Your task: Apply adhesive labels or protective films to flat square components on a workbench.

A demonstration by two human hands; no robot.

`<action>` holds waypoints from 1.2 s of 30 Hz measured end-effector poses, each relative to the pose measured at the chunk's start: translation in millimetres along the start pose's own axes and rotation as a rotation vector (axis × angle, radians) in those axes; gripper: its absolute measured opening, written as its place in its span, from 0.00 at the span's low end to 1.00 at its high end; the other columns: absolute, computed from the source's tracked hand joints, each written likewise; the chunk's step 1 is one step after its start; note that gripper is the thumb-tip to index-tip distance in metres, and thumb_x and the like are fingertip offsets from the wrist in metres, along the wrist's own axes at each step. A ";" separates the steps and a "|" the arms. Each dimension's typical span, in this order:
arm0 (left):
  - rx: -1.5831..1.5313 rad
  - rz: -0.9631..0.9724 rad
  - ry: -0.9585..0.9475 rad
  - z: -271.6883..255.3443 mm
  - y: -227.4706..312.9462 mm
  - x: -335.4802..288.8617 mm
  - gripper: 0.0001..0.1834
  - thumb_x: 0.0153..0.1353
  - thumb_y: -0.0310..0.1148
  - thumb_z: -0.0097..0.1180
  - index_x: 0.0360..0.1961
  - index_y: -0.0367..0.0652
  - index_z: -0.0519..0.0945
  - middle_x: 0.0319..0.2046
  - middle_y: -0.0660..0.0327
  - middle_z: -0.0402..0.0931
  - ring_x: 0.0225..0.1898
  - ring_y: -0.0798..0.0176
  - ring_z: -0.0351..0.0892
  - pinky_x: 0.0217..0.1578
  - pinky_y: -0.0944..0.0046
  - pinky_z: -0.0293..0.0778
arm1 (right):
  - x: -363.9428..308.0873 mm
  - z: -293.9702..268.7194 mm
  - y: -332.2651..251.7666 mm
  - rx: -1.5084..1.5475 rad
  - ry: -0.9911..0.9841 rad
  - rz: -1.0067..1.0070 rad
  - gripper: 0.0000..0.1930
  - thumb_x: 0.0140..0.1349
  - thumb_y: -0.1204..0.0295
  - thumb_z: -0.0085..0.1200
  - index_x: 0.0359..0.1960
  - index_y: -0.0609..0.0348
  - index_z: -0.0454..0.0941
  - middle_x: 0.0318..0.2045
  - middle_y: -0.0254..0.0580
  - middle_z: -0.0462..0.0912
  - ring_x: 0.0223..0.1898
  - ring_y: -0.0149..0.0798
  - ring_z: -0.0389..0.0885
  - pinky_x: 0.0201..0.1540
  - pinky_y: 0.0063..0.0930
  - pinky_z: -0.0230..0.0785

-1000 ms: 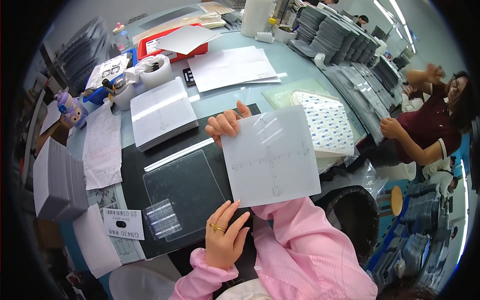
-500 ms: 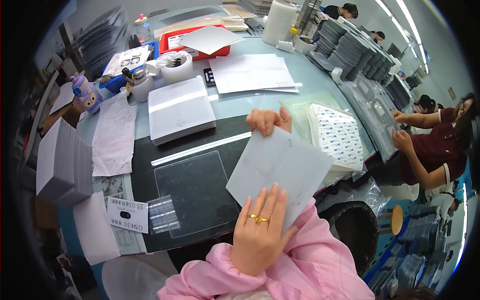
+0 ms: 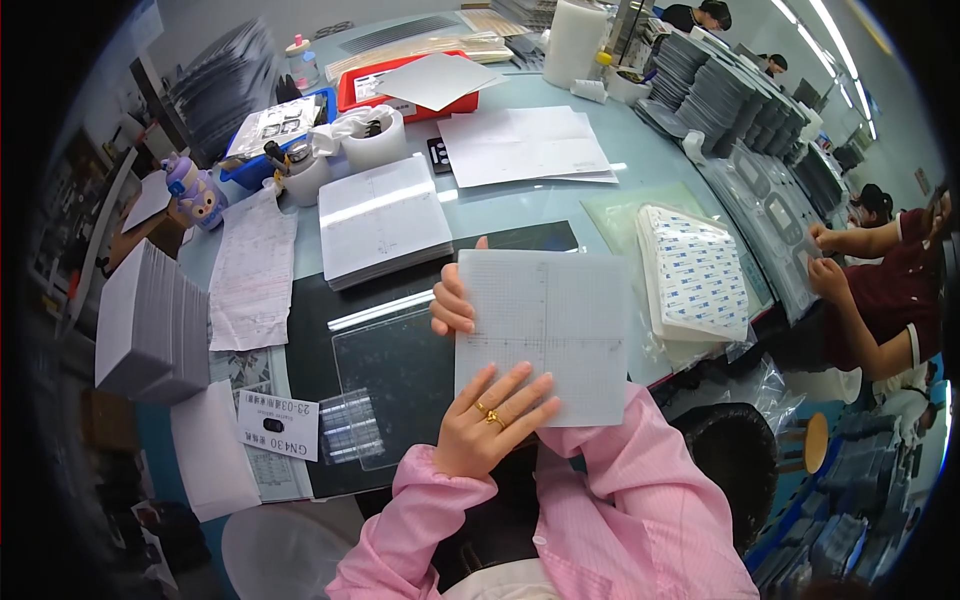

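A thin whitish square sheet (image 3: 560,310), with a fine grid and crossing axis lines on its face, is held above the bench edge. My right hand (image 3: 455,302) grips its left edge, fingers curled over the border; the forearm passes beneath, mostly hidden. Across the lower left corner lies my left hand (image 3: 492,412), fingers spread flat on the surface, gold rings on it. Below and left of the sheet, a clear square plate (image 3: 385,370) rests on the black mat (image 3: 312,340). Beyond it stands a stack of similar gridded sheets (image 3: 385,220).
A white pad with blue print (image 3: 695,270) lies in plastic at right. At left are a tall stack of white sheets (image 3: 150,320), a crumpled paper (image 3: 252,270) and a labelled card (image 3: 278,424). A red tray (image 3: 455,105) stands behind. A co-worker (image 3: 880,280) works at right.
The sheet has turned to sit nearly square, and its grid now shows clearly. My right hand has moved from the sheet's top corner to its left edge. The view has shifted slightly.
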State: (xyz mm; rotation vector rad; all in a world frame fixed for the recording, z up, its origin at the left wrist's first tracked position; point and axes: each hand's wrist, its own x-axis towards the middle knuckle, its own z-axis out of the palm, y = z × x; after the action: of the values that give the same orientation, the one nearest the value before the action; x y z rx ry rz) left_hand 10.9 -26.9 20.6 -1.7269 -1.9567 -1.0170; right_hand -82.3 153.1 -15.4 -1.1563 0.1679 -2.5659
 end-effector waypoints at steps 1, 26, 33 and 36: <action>0.000 -0.001 0.012 3.1 -0.2 -2.4 0.19 0.60 0.32 0.64 0.54 0.57 0.86 0.60 0.68 0.82 0.64 0.58 0.79 0.66 0.54 0.71 | -7.4 -1.0 -2.5 -0.032 0.104 -0.024 0.41 0.76 0.35 0.20 0.33 0.58 0.78 0.24 0.42 0.76 0.31 0.39 0.80 0.51 0.42 0.76; -0.928 -1.081 0.733 -72.6 38.8 -73.4 0.36 0.68 0.17 0.55 0.75 0.33 0.57 0.67 0.46 0.68 0.61 0.60 0.78 0.53 0.63 0.81 | -11.5 39.7 12.3 -1.421 1.054 0.008 0.14 0.75 0.58 0.57 0.39 0.57 0.79 0.29 0.24 0.80 0.29 0.15 0.72 0.29 0.11 0.62; -0.161 -1.041 0.567 -103.8 14.4 -144.5 0.31 0.63 0.16 0.57 0.69 0.35 0.70 0.69 0.50 0.70 0.71 0.50 0.68 0.70 0.50 0.64 | -24.6 27.6 22.3 -2.013 1.115 0.298 0.12 0.67 0.63 0.64 0.37 0.61 0.82 0.22 0.36 0.81 0.23 0.25 0.72 0.28 0.25 0.65; 0.092 -0.788 0.237 -99.2 22.5 -151.1 0.26 0.60 0.20 0.61 0.61 0.39 0.79 0.60 0.52 0.79 0.66 0.46 0.75 0.68 0.46 0.67 | -21.0 29.4 27.5 -2.121 1.123 0.382 0.12 0.68 0.61 0.63 0.37 0.57 0.82 0.20 0.40 0.81 0.21 0.33 0.76 0.29 0.29 0.67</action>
State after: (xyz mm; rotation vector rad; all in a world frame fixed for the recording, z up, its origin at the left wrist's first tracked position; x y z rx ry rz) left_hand 43.3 -204.2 -5.9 -0.7114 -2.5050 -1.2584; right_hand -40.7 134.9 -17.2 0.4427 3.1224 -1.4710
